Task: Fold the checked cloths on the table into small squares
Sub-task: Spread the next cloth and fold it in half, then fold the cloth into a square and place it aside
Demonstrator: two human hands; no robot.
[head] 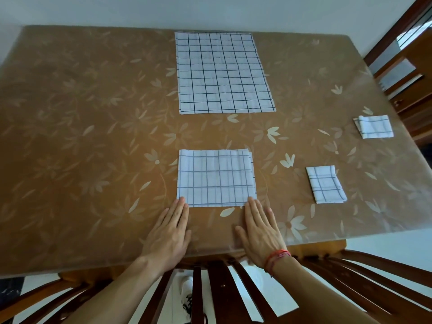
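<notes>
A half-folded white checked cloth lies flat near the table's front edge. My left hand lies flat with straight fingers, its fingertips touching the cloth's near left corner. My right hand lies flat the same way, fingertips at the near right corner. A large unfolded checked cloth is spread out at the far middle. Two cloths folded into small squares sit to the right: one nearer, another by the right edge.
The table has a brown flowered cover under clear plastic. A wooden chair back stands below my arms at the front edge. Another wooden chair stands at the right side.
</notes>
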